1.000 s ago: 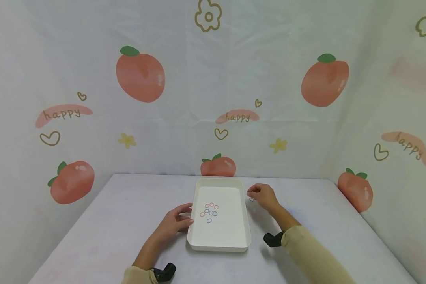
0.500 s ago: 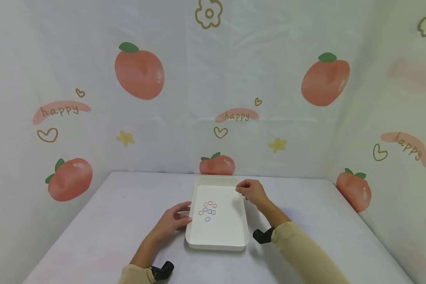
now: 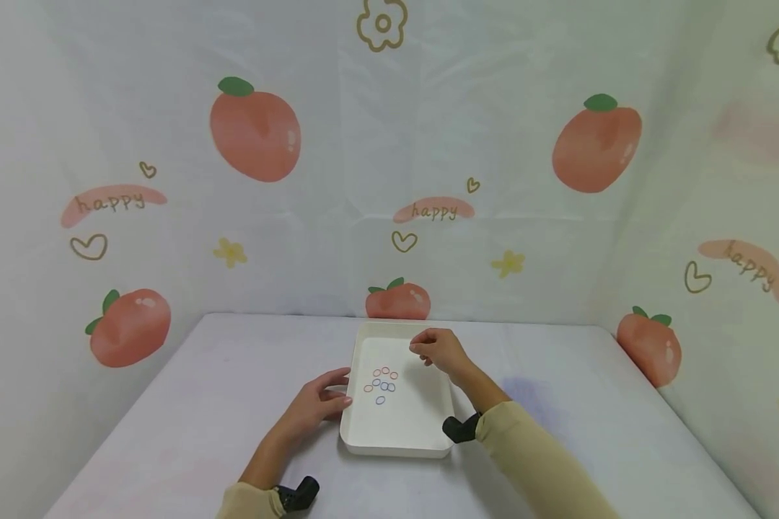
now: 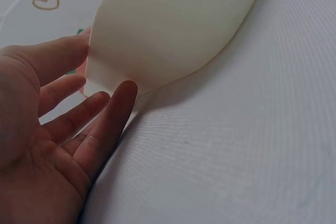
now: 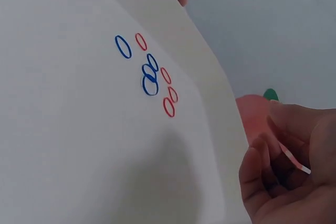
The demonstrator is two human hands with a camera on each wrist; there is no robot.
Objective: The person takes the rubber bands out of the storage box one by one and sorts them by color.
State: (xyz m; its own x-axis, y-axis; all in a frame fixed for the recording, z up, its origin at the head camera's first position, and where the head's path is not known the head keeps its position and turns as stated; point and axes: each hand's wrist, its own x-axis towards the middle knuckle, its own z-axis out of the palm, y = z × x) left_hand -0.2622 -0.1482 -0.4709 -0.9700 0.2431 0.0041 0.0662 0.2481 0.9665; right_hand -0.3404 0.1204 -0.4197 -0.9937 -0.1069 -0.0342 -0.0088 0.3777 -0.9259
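Hovering with the right hand (image 3: 443,353) over the far right part of the white tray (image 3: 422,429), with thumb and fingertips drawn together; unable to tell, from either view, whether holding something small between them. Resting with the left hand (image 3: 314,401) against the tray's left wall, with fingers spread and touching the outer side. Showing four red rings (image 5: 171,101) and four blue rings (image 5: 151,78) on the tray floor, clustered in the left half, to the left of the right hand, with some blue ones touching. Set on the pale worktop (image 3: 201,418) with long sides running near to far. Wearing black devices (image 3: 298,496) at both wrists, beside beige sleeves (image 3: 539,461). Backed at the far side by a white backdrop (image 3: 324,238) with printed peaches (image 3: 255,133).
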